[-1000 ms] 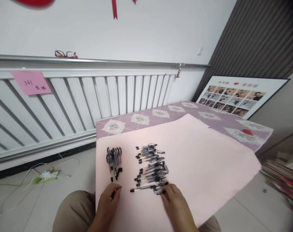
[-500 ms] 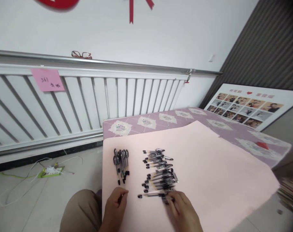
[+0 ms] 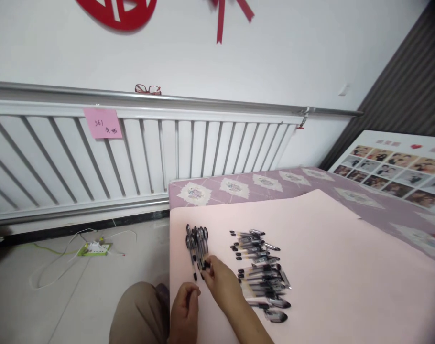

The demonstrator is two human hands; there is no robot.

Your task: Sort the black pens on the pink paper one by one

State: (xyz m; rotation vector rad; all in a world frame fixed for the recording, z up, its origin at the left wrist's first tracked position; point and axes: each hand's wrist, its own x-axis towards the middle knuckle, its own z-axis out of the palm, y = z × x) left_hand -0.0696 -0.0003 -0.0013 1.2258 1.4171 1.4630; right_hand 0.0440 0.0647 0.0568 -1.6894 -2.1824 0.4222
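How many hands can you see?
2. The right hand is at the lower ends of the left bunch of pens; the left hand is curled beside it, over the pink sheet. No others show.

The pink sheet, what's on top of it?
A small bunch of pens and a bigger pen group lie on the pink sheet. The left hand and right hand are over it; the right hides some pen ends from view.

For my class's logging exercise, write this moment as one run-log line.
right hand: at lower ends of left pen pile, grip unclear | left hand: nearby | right pen pile: lying on pink sheet
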